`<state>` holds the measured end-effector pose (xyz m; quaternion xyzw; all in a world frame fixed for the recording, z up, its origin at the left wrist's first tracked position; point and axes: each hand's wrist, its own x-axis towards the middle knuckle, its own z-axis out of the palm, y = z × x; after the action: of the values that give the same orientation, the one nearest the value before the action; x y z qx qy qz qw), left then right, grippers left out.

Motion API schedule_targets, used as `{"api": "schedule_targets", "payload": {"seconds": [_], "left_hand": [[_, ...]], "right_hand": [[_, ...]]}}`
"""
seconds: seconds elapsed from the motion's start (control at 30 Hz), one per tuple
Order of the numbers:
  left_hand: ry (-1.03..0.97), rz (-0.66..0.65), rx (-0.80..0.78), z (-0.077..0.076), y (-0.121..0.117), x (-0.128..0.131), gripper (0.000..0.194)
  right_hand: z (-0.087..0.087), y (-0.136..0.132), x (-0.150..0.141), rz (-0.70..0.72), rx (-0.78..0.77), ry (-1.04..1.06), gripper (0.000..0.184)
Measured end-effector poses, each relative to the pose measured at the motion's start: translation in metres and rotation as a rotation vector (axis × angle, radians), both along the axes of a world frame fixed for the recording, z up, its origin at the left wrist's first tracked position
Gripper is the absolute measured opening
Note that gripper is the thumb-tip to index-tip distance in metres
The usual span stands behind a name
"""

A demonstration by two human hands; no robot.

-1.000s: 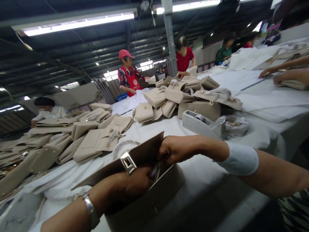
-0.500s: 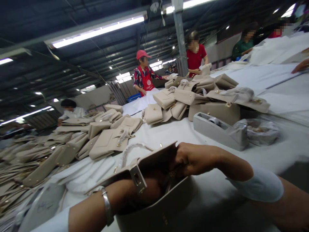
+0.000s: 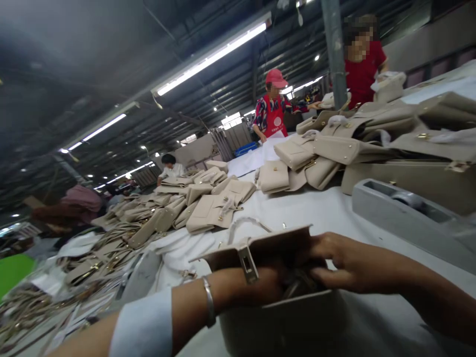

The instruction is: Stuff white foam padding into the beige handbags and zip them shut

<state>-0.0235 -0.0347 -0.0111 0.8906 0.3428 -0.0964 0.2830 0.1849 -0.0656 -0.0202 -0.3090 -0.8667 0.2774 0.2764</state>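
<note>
A beige handbag (image 3: pixel 286 322) stands open on the white table right in front of me, its flap (image 3: pixel 260 245) with a metal clasp (image 3: pixel 247 263) lifted. My left hand (image 3: pixel 260 287), with a silver bangle on the wrist, reaches into the bag's mouth; its fingers are hidden inside. My right hand (image 3: pixel 342 263) is at the bag's right rim, fingers curled and pinching something metallic inside the opening that I cannot make out.
A grey tape dispenser (image 3: pixel 405 215) lies to the right. Heaps of beige handbags (image 3: pixel 211 208) and flaps cover the table left and behind; another pile (image 3: pixel 334 148) sits farther back. Several other people work along the far side.
The view has swung left and dropped lower. My left hand has pushed deeper into the bag, and my right hand stays at the opening.
</note>
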Motion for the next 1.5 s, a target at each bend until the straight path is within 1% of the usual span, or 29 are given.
{"api": "schedule_targets", "payload": {"seconds": [0.07, 0.13, 0.2, 0.27, 0.33, 0.43, 0.5, 0.57, 0.67, 0.77, 0.83, 0.9, 0.97, 1.03, 1.1, 1.2, 1.23, 1.27, 1.37, 1.4, 1.43, 1.47, 1.5], "left_hand": [[0.03, -0.027, -0.152, 0.009, 0.004, 0.0, 0.014], [0.056, 0.032, -0.209, 0.014, 0.007, -0.002, 0.018], [0.077, 0.129, -0.168, 0.015, 0.007, -0.007, 0.023], [0.052, 0.179, -0.077, 0.014, 0.005, -0.013, 0.025], [-0.041, 0.162, 0.0, 0.014, 0.001, -0.018, 0.022], [-0.155, 0.08, 0.028, 0.017, -0.004, -0.018, 0.02], [-0.165, 0.043, 0.031, 0.02, -0.007, -0.015, 0.024], [-0.162, 0.051, 0.048, 0.022, -0.008, -0.01, 0.03], [-0.148, 0.078, 0.063, 0.022, -0.007, -0.006, 0.039], [-0.116, 0.105, 0.04, 0.018, -0.003, -0.006, 0.039], [-0.106, 0.156, -0.07, 0.015, 0.001, -0.005, 0.04], [-0.107, 0.215, -0.205, 0.013, 0.006, -0.004, 0.041], [-0.097, 0.231, -0.265, 0.013, 0.008, -0.001, 0.039], [-0.072, 0.196, -0.239, 0.012, 0.009, 0.004, 0.036], [-0.041, 0.159, -0.143, 0.01, 0.008, 0.01, 0.034], [-0.049, 0.159, 0.048, 0.008, 0.006, 0.016, 0.03], [-0.07, 0.152, 0.057, 0.008, 0.005, 0.016, 0.03], [-0.099, 0.135, 0.014, 0.009, 0.004, 0.015, 0.03], [-0.172, 0.051, -0.236, 0.014, -0.001, 0.008, 0.034], [-0.18, 0.024, -0.26, 0.016, -0.003, 0.006, 0.034], [-0.179, 0.001, -0.222, 0.018, -0.004, 0.005, 0.033], [-0.164, -0.023, -0.131, 0.02, -0.004, 0.004, 0.03], [-0.137, -0.053, -0.008, 0.021, -0.004, 0.005, 0.027]], "right_hand": [[-0.003, 0.003, 0.001, -0.019, -0.041, 0.046, 0.027], [-0.009, 0.005, 0.003, -0.043, -0.071, 0.113, 0.029], [-0.014, 0.006, 0.004, -0.067, -0.091, 0.172, 0.03], [-0.018, 0.006, 0.004, -0.095, -0.106, 0.214, 0.03], [-0.019, 0.005, 0.004, -0.106, -0.114, 0.247, 0.029], [-0.02, 0.004, 0.003, -0.06, -0.111, 0.307, 0.029], [-0.021, 0.004, 0.004, -0.038, -0.112, 0.339, 0.028], [-0.022, 0.004, 0.005, -0.061, -0.107, 0.333, 0.028], [-0.017, 0.003, 0.008, -0.083, -0.068, 0.206, 0.03], [-0.001, 0.0, 0.006, -0.066, 0.018, -0.043, 0.033], [0.013, -0.001, 0.002, -0.077, 0.083, -0.245, 0.026], [0.023, -0.001, -0.002, -0.068, 0.15, -0.402, 0.017], [0.026, 0.001, -0.004, -0.006, 0.193, -0.454, 0.014], [0.022, 0.004, -0.003, 0.077, 0.17, -0.39, 0.019], [0.015, 0.006, 0.001, 0.126, 0.105, -0.258, 0.025], [0.002, 0.006, 0.008, 0.121, 0.039, -0.063, 0.028], [-0.001, 0.005, 0.01, 0.114, 0.019, -0.012, 0.028], [-0.003, 0.004, 0.012, 0.108, -0.01, 0.037, 0.027], [-0.01, 0.002, 0.014, 0.123, -0.142, 0.173, 0.025], [-0.011, 0.002, 0.014, 0.131, -0.189, 0.215, 0.024], [-0.013, 0.003, 0.013, 0.131, -0.229, 0.253, 0.023], [-0.014, 0.004, 0.012, 0.12, -0.258, 0.29, 0.022], [-0.016, 0.005, 0.011, 0.099, -0.275, 0.322, 0.021]]}}
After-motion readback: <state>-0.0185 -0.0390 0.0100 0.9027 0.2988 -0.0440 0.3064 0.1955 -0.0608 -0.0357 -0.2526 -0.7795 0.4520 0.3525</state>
